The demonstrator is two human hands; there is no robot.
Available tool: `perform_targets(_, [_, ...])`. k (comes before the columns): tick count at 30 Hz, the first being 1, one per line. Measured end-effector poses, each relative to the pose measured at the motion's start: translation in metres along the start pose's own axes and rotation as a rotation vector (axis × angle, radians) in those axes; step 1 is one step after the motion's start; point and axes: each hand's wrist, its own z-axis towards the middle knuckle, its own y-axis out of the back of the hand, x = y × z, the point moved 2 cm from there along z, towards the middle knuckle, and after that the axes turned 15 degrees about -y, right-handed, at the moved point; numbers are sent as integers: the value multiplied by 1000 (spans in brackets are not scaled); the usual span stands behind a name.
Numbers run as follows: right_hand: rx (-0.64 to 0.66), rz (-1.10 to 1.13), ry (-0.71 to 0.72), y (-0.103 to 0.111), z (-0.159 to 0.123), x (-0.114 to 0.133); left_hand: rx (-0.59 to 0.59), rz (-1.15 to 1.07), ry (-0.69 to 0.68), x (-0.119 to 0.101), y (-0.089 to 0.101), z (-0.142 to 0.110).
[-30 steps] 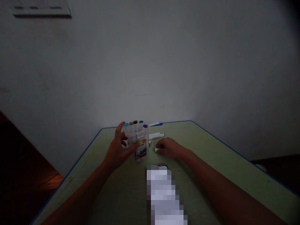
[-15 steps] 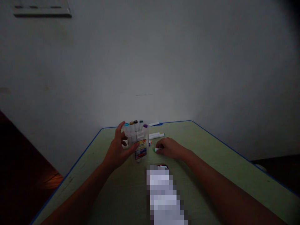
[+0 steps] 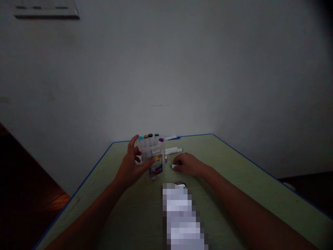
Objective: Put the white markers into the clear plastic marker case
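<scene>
My left hand [image 3: 131,166] is wrapped round a clear plastic marker box [image 3: 153,160] that stands upright on the green table [image 3: 234,180]. Several markers with coloured caps stick up out of the box. My right hand [image 3: 188,164] rests on the table just right of the box, its fingers closed over a marker with a green cap [image 3: 172,166]. Only the cap end of that marker shows.
More loose markers [image 3: 173,150] lie behind the box near the table's far edge. A blurred-out object [image 3: 182,217] lies near me at the table's middle. A grey wall rises close behind the blue-edged table. Dark floor lies to the left.
</scene>
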Motion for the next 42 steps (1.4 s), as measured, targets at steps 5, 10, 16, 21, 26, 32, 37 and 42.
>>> perform_targets(5, [-6, 6, -4, 0, 0, 0, 5, 5, -1, 0, 0, -1])
perform_targets(10, [-2, 13, 6, 0, 0, 0, 3, 24, 10, -2, 1, 0])
perform_targets(16, [-3, 14, 3, 0, -1, 0, 1, 25, -10, 0, 0, 0])
perform_targets(21, [-15, 8, 7, -1, 0, -1, 3, 15, -31, -1, 0, -1])
perform_targets(26, [-2, 9, 3, 0, 1, 0, 3, 5, -29, -1, 0, -1])
perform_targets(32, [-2, 12, 7, 0, 0, 0, -1, -4, -19, -2, 0, 0])
perform_targets(37, [8, 15, 0, 0, 0, 0, 0, -3, -19, 0, 0, -1])
perform_targets(42, [-2, 0, 9, 0, 0, 1, 0, 6, -8, 1, 0, -1])
